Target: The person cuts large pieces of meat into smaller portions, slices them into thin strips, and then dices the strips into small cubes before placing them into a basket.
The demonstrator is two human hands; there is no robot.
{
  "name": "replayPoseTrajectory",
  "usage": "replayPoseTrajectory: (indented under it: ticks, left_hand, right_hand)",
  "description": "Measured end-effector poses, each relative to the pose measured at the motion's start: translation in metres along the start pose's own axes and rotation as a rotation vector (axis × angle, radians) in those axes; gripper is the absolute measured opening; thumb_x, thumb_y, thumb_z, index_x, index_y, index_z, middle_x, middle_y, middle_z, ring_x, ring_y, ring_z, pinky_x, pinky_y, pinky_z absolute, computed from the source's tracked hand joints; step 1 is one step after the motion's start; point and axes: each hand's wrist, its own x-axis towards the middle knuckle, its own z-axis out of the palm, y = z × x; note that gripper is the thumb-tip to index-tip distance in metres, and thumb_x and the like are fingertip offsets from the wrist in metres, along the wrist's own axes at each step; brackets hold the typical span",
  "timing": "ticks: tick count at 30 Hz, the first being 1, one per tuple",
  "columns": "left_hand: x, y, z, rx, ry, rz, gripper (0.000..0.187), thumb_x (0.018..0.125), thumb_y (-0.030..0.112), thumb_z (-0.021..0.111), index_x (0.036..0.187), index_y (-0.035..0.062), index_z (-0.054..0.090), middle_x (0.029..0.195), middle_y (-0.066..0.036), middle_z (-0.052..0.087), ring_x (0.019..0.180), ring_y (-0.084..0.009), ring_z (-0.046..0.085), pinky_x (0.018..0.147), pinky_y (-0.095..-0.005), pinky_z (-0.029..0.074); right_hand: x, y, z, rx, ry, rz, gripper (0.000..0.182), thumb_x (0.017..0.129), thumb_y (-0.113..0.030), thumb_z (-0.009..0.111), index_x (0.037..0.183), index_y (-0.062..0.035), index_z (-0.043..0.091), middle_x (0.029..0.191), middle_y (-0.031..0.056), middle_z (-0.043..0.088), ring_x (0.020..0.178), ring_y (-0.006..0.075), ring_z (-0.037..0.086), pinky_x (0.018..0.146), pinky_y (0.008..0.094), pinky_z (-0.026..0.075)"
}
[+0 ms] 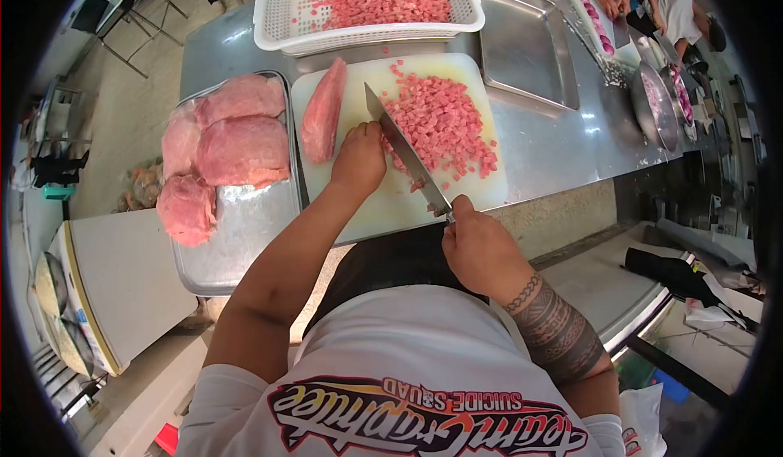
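My right hand (483,249) is wrapped round the handle of a kitchen knife (410,153), whose long blade slants up and left across the white cutting board (359,212). Close against the blade's left side is my left hand (360,158), its fingers curled; whatever lies under them is hidden. A heap of diced pink meat (436,122) covers the board right of the blade. On the board's left lies a long uncut strip of meat (324,113), apart from the knife.
A metal tray (245,253) with several large meat pieces (243,148) stands left. Behind the board is a white perforated basket (367,39) of diced meat, beside a steel pan (526,49). At far right, other people's hands work near onions (599,26) and a metal bowl (652,102).
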Motion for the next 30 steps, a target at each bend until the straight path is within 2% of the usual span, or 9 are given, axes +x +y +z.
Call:
replayPoseTrajectory:
  ticks: [7, 8, 12, 15, 18, 21, 27, 30]
  left_hand:
    - [0.001, -0.005, 0.007, 0.053, -0.041, 0.012, 0.022, 0.092, 0.005, 0.058, 0.113, -0.0021, 0.058, 0.107, -0.025, 0.066, 0.108, -0.0449, 0.063, 0.096, -0.0537, 0.05]
    - [-0.002, 0.0, 0.004, 0.091, -0.051, 0.014, 0.023, 0.092, 0.006, 0.06, 0.113, -0.0016, 0.058, 0.108, -0.024, 0.067, 0.109, -0.0432, 0.063, 0.097, -0.0526, 0.051]
    - [-0.001, 0.002, -0.001, 0.062, -0.068, 0.001, 0.021, 0.091, 0.006, 0.061, 0.11, -0.0008, 0.061, 0.108, -0.022, 0.067, 0.11, -0.0414, 0.063, 0.098, -0.0509, 0.051]
    - [0.002, -0.002, -0.013, -0.025, -0.156, 0.01, 0.014, 0.09, 0.003, 0.06, 0.102, -0.0004, 0.064, 0.107, -0.023, 0.068, 0.107, -0.0427, 0.065, 0.094, -0.0513, 0.052]
    - [-0.002, -0.002, -0.026, -0.16, -0.154, -0.076, 0.008, 0.088, 0.001, 0.06, 0.094, -0.0005, 0.065, 0.105, -0.025, 0.068, 0.102, -0.0449, 0.067, 0.089, -0.0517, 0.053]
    - [0.001, -0.004, -0.03, -0.065, -0.208, 0.003, 0.009, 0.088, 0.001, 0.06, 0.093, -0.0005, 0.066, 0.106, -0.026, 0.068, 0.1, -0.0463, 0.068, 0.086, -0.0523, 0.053]
    - [0.009, 0.0, -0.032, 0.034, -0.279, -0.034, 0.012, 0.09, 0.005, 0.062, 0.097, -0.0003, 0.07, 0.103, -0.025, 0.069, 0.1, -0.0443, 0.068, 0.086, -0.052, 0.055]
    - [0.008, -0.013, -0.016, 0.06, -0.224, 0.042, 0.01, 0.087, 0.003, 0.067, 0.093, 0.0008, 0.074, 0.097, -0.024, 0.07, 0.093, -0.0429, 0.07, 0.083, -0.0498, 0.055]
  right_hand:
    - [0.041, 0.003, 0.03, 0.024, 0.059, -0.057, 0.027, 0.093, -0.008, 0.06, 0.113, 0.0085, 0.05, 0.089, 0.0305, 0.07, 0.087, 0.0487, 0.071, 0.079, 0.0565, 0.057]
    - [0.061, 0.013, 0.057, 0.034, 0.088, -0.049, 0.029, 0.093, -0.009, 0.061, 0.113, 0.0084, 0.05, 0.089, 0.0316, 0.07, 0.087, 0.0493, 0.07, 0.08, 0.0571, 0.056]
    - [0.09, 0.009, 0.06, 0.095, 0.12, 0.012, 0.031, 0.092, -0.01, 0.063, 0.114, 0.0085, 0.051, 0.089, 0.033, 0.07, 0.088, 0.0499, 0.07, 0.081, 0.0579, 0.056]
    - [0.091, 0.012, 0.059, 0.102, 0.126, 0.024, 0.031, 0.093, -0.01, 0.063, 0.114, 0.0081, 0.051, 0.088, 0.0322, 0.07, 0.089, 0.0495, 0.071, 0.081, 0.0576, 0.056]
    - [0.09, 0.013, 0.053, 0.067, 0.098, 0.016, 0.029, 0.093, -0.013, 0.06, 0.114, 0.0072, 0.054, 0.093, 0.0316, 0.072, 0.092, 0.0475, 0.073, 0.082, 0.0564, 0.057]
    - [0.08, 0.007, 0.042, 0.059, 0.095, 0.021, 0.03, 0.094, -0.013, 0.059, 0.115, 0.0068, 0.054, 0.094, 0.0322, 0.072, 0.091, 0.048, 0.073, 0.082, 0.0568, 0.057]
    - [0.042, -0.017, 0.018, 0.027, 0.064, -0.009, 0.029, 0.093, -0.012, 0.059, 0.116, 0.0065, 0.054, 0.094, 0.0332, 0.072, 0.091, 0.0486, 0.072, 0.082, 0.0572, 0.058]
    - [0.086, 0.006, 0.067, 0.056, 0.116, 0.046, 0.03, 0.093, -0.013, 0.06, 0.115, 0.0069, 0.054, 0.095, 0.0333, 0.072, 0.092, 0.0489, 0.072, 0.083, 0.0575, 0.058]
